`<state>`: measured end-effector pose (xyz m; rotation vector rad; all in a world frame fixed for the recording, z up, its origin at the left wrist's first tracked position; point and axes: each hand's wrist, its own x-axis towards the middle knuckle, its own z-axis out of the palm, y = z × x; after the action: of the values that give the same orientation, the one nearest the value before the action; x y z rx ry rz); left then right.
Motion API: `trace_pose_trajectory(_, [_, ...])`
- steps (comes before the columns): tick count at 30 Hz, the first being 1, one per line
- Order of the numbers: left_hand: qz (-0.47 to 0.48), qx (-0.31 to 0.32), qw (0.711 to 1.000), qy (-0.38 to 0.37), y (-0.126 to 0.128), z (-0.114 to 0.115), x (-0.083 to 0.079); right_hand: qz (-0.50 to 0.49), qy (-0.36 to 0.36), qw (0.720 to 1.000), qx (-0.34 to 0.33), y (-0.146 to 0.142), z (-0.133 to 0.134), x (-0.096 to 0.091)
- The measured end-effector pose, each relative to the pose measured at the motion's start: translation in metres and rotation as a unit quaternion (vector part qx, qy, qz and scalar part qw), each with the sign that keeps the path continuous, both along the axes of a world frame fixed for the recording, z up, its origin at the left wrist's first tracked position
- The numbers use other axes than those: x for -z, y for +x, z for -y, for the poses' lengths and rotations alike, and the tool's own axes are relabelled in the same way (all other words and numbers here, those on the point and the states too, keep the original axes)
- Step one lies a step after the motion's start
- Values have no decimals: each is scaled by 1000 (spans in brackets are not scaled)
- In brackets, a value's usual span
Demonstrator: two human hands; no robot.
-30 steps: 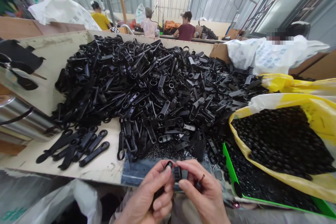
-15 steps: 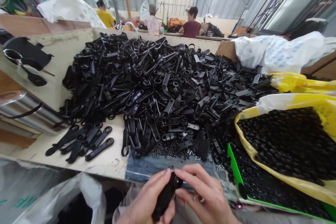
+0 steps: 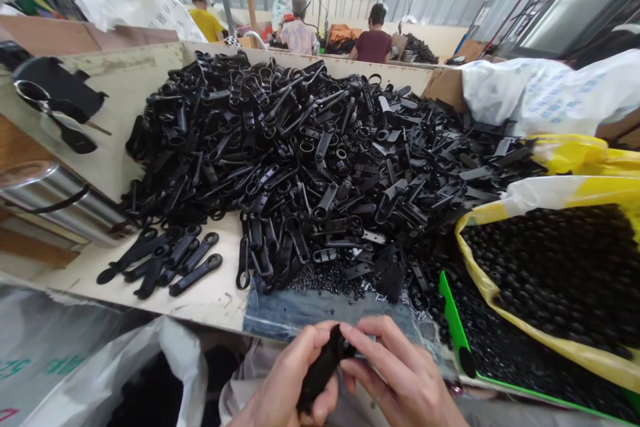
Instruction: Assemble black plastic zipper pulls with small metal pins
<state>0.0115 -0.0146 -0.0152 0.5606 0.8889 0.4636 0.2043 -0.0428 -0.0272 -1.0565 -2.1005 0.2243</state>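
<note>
My left hand (image 3: 287, 380) is wrapped round a long black plastic handle part (image 3: 323, 368) at the bottom middle, below the table's front edge. My right hand (image 3: 403, 377) pinches the part's upper ring end with thumb and fingers. What the right fingers press on there is too small to make out. Just beyond both hands lies a strip of blue denim cloth (image 3: 310, 310) on the table edge. A big heap of the same black parts (image 3: 300, 160) fills the table behind it.
Several finished black parts (image 3: 165, 260) lie in a row at the left front. A yellow bag of small black round pieces (image 3: 550, 267) sits at right over a green tray (image 3: 450, 313). A white plastic bag (image 3: 150, 373) hangs lower left. Three people sit far behind.
Both hands stayed together on the black part. A second ago the right fingers held a small black piece against its ring end; now they press directly on that end. The view shifted slightly left.
</note>
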Motion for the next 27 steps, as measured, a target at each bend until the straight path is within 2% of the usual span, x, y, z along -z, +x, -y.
trace_pose_trajectory(3, [5,41,997,58,-4,1,3,-12,6,1000,6,-2,2,-1])
trace_pose_trajectory(6, [-31,59,990,125,-5,4,7,-25,6,1000,14,-5,6,-1])
trace_pose_trajectory(8, [-79,57,977,190,-3,6,11,-29,4,999,20,-5,9,1])
trace_pose_trajectory(11, [-145,89,948,267,-3,9,14,-39,-11,999,17,-2,12,6])
trace_pose_trajectory(15, [-161,124,935,290,-7,11,8,-98,-130,986,-34,4,17,6])
trace_pose_trajectory(17, [-151,133,932,302,-8,12,1,-153,-182,971,-29,2,20,3])
trace_pose_trajectory(21, [-154,166,918,326,-10,14,-15,-215,-197,956,33,-12,22,-2])
trace_pose_trajectory(24, [-178,164,915,323,-15,18,-20,-231,-187,955,27,-22,23,-2])
trace_pose_trajectory(27, [-190,170,918,305,-22,24,-17,-239,-188,953,8,-28,25,-1])
